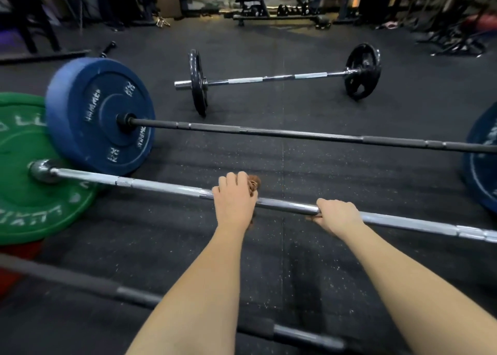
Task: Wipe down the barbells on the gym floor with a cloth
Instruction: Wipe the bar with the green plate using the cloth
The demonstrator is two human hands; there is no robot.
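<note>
The fingers (233, 179) of the left hand (234, 202) were curled round the cloth (254, 184) and the bar (161, 186) at its middle, presumably for wiping. Those of the right hand (336, 216) were wrapped on bare bar beside, seemingly to steady it. On the floor (295, 166) the bar was laid, long axis left to right across the view, left end in the green plate (32, 212).
</note>
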